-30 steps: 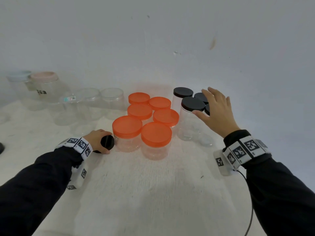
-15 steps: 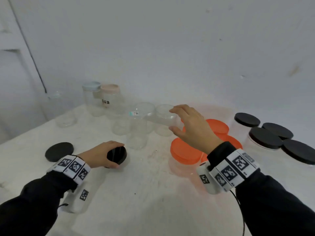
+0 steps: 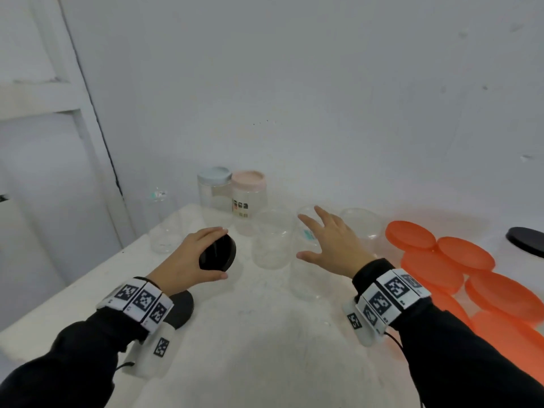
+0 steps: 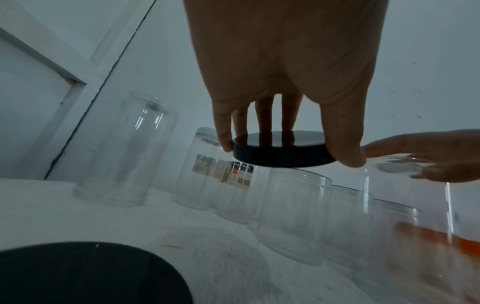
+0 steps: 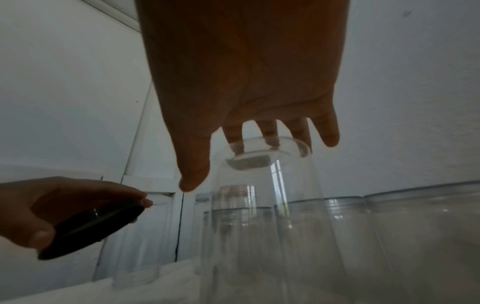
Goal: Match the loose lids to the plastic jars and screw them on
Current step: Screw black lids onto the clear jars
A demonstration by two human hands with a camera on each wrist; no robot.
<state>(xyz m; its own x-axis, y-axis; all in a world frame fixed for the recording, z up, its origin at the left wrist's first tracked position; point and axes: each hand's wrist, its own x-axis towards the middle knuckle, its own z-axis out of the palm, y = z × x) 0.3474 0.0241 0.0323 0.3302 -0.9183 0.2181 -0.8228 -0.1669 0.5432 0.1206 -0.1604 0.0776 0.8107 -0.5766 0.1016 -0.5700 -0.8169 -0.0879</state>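
My left hand (image 3: 222, 254) grips a black lid (image 3: 213, 260) by its rim and holds it tilted above the table; in the left wrist view the black lid (image 4: 280, 153) sits between thumb and fingers. My right hand (image 3: 303, 235) is open with fingers spread over the top of a tall clear jar (image 3: 306, 272). In the right wrist view the fingertips (image 5: 270, 137) are at the clear jar's (image 5: 265, 185) upper end; I cannot tell whether they touch it. A second black lid (image 3: 181, 309) lies on the table under my left wrist.
More lidless clear jars (image 3: 272, 240) stand around the hands, and one clear jar (image 3: 164, 231) is near the left table edge. Two jars with a pale blue lid (image 3: 215, 175) and a pink lid (image 3: 248, 178) stand at the back. Orange-lidded jars (image 3: 447, 260) crowd the right, with a black-lidded jar (image 3: 527, 240) beyond.
My right hand has swung left from the black-lidded jars to the clear jars. My left hand has lifted its black lid off the table. The view has turned left.
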